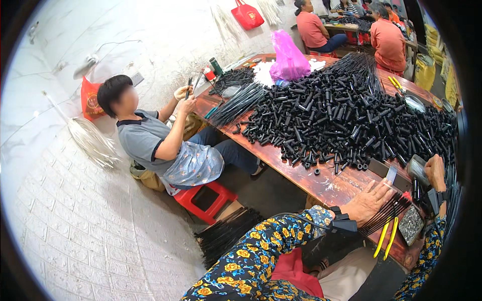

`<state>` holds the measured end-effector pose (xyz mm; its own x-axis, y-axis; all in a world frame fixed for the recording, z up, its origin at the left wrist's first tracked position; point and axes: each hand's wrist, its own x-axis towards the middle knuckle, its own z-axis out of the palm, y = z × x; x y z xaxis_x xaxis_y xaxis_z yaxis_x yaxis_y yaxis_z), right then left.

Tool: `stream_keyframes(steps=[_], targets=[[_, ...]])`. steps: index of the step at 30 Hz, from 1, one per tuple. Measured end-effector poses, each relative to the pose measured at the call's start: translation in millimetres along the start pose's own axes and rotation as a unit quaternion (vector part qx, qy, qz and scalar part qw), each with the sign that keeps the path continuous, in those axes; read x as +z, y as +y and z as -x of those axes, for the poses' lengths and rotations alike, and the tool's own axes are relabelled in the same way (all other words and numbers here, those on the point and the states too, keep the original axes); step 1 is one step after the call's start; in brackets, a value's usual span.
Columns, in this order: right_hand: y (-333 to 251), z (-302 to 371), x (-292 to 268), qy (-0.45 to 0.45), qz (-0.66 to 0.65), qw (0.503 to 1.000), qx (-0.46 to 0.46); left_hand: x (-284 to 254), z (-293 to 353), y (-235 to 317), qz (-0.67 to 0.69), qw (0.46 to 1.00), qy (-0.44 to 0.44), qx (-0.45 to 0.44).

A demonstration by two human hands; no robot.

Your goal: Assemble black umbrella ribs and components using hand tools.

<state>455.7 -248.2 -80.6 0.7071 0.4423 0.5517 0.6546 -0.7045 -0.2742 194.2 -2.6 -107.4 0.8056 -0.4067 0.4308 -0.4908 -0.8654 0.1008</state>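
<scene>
Left hand (368, 201) spread on black rods (384, 216)

The left hand's fingers extend, unclosed, over the black rods at the near edge of the bench (331, 186). The right hand (436, 173) curls beside a grey rounded object (416, 167); whether its fingers grip it, I cannot tell. Yellow-handled pliers (381, 237) lie beside the rods, and a heap of black tubular parts (321, 115) spreads beyond.

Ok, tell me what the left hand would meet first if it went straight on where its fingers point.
The left hand would most likely meet the thin silvery prongs just ahead of it; depth is unclear in this single view, so they may already touch.
</scene>
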Motion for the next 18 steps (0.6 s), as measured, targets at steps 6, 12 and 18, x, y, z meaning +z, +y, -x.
stream_keyframes(steps=[6, 12, 18], targets=[[52.8, 2.8, 42.5, -0.062, -0.002, 0.998, -0.022, -22.2, 5.4, 5.5, 0.098, 0.994, -0.033, -0.045], [58.5, 39.3, -9.9, 0.064, 0.12, 0.99, -0.039, -19.6, -21.6, 26.6, 0.165, 0.986, -0.036, 0.001], [-75.2, -8.1, -23.0, -0.183, 0.083, 0.978, 0.049, -40.9, -3.3, -5.2, 0.062, 0.994, -0.08, -0.036]])
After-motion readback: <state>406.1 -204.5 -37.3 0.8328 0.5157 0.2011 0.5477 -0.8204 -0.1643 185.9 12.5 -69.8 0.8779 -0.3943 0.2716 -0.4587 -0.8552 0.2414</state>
